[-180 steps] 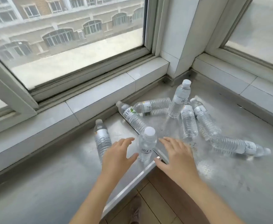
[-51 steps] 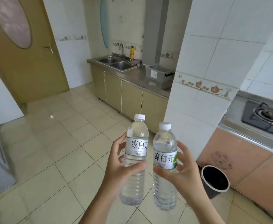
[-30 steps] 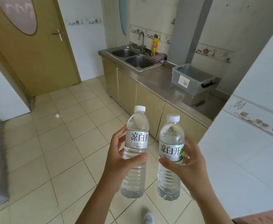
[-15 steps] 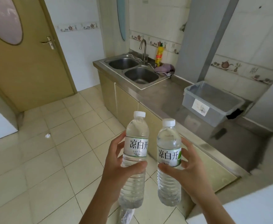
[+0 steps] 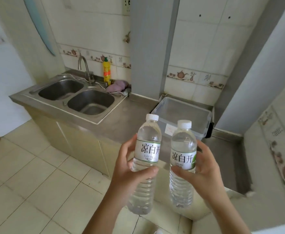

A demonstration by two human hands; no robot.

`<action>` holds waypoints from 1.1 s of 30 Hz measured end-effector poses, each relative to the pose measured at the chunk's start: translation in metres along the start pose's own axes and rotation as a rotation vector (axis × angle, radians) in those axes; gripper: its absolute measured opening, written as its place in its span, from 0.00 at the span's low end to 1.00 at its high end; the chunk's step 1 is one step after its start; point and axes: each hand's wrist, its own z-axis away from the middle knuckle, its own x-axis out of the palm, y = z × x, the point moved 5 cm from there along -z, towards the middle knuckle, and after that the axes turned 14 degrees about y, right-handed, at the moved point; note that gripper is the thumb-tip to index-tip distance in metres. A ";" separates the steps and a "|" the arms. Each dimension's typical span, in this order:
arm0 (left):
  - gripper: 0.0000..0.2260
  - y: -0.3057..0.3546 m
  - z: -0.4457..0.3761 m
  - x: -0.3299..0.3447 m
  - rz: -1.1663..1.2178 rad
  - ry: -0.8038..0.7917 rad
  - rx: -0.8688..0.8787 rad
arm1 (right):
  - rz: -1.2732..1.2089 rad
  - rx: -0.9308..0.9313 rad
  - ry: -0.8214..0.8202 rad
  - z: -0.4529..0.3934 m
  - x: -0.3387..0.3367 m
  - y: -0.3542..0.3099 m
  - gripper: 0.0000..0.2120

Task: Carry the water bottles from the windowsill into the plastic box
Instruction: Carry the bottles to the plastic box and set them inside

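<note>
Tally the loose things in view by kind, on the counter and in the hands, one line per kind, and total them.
Water bottles: 2, one in the left hand (left water bottle), one in the right hand (right water bottle)
Plastic box: 1
Yellow squeeze bottle: 1
Purple cloth: 1
Total: 5

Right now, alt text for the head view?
Left hand and right hand each hold an upright water bottle, left bottle and right bottle, before a steel counter with an empty plastic box, right of a double sink.
</note>
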 end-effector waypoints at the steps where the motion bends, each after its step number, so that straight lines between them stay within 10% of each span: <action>1: 0.39 -0.003 -0.016 0.011 0.002 -0.023 -0.004 | -0.009 0.009 0.024 -0.016 -0.001 0.003 0.40; 33: 0.35 -0.124 -0.413 0.303 -0.136 -0.442 -0.171 | 0.141 0.124 0.431 -0.408 -0.006 0.123 0.39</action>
